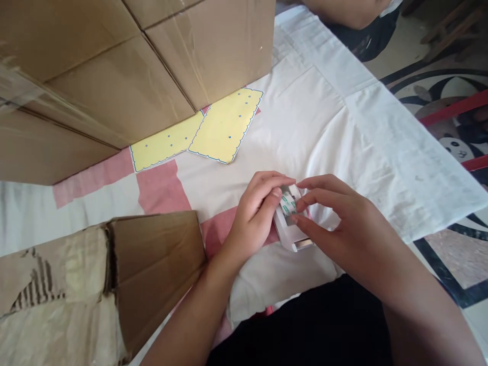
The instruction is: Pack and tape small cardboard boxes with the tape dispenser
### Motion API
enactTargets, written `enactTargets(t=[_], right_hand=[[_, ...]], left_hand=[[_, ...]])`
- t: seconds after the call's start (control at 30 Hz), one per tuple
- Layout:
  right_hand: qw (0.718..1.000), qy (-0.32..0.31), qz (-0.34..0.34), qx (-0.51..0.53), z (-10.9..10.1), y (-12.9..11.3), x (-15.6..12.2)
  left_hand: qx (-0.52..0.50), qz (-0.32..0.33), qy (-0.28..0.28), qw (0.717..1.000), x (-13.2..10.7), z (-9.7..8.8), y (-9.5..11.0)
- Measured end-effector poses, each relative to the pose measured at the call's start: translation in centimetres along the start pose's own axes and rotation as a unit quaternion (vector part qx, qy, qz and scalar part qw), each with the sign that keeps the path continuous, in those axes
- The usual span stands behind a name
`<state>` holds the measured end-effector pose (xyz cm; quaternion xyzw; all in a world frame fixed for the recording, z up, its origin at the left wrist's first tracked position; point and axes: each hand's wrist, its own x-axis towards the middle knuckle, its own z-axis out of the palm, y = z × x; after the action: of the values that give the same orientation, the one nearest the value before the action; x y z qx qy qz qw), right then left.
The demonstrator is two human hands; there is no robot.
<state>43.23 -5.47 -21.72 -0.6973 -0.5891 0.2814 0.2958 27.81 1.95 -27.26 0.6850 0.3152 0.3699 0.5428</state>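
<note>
My left hand (254, 216) and my right hand (339, 223) meet over a small white plastic piece (292, 229) lying on the white cloth (324, 117). A strip of tape with green print (288, 204) sits on top of the piece. The fingers of my left hand curl round its left edge. My right hand's thumb and forefinger pinch at the strip from the right. The lower end of the piece shows a dark slot.
Two yellow cards (224, 124) with blue dotted edges lie beyond my hands. Large cardboard boxes (125, 71) stand at the back left, and an open cardboard box (152, 264) is at the near left. A person's knee (343, 10) shows at the top. A patterned floor (450, 122) lies to the right.
</note>
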Motion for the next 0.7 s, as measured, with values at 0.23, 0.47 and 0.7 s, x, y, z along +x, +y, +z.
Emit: enactTargets(t=[0.23,0.47,0.7], right_hand=[[0.999,-0.033,-0.013,-0.012,-0.9,0.8,-0.9],[0.999,-0.04,-0.008,-0.019,-1.0,0.6,-1.4],[0.999,-0.037,0.016,-0.016,-1.1,0.2,-1.4]], left_hand=[[-0.01,0.0,0.016,1.0,-0.8,0.0,0.0],[0.037,0.048,-0.014,0.998,-1.2,-0.1,-0.2],[0.008,0.037,-0.009,0.999,-1.5,0.1,-0.4]])
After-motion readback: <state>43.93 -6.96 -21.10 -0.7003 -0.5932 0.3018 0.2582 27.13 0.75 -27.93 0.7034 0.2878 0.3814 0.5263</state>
